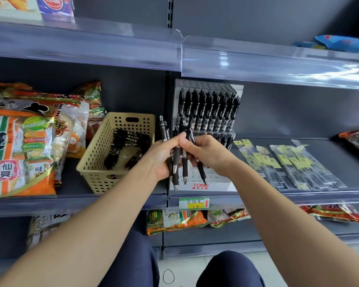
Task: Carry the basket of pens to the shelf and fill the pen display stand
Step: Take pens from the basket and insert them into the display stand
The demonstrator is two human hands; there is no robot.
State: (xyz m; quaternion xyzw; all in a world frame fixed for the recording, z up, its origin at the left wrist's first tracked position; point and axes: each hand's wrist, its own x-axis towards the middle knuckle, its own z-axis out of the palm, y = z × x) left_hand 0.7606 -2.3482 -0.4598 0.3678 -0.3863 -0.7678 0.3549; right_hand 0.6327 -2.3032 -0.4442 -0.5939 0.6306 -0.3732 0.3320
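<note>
A beige perforated basket [95, 154] stands on the middle shelf and holds several loose black pens [129, 139]. To its right is the white pen display stand [207, 184]; its upper tiers are packed with black pens [211, 108]. In front of the stand my left hand [160, 156] grips a bunch of black pens [176, 162], tips pointing down. My right hand [209, 154] pinches one pen of that bunch near its top. My hands hide the stand's lower tiers.
Large orange snack bags [27, 141] lie left of the basket. Clear sleeves of pens with yellow tags [288, 164] lie flat right of the stand. A clear shelf lip [257, 65] overhangs from above. More snack bags [174, 220] fill the shelf below, under a price tag [194, 203].
</note>
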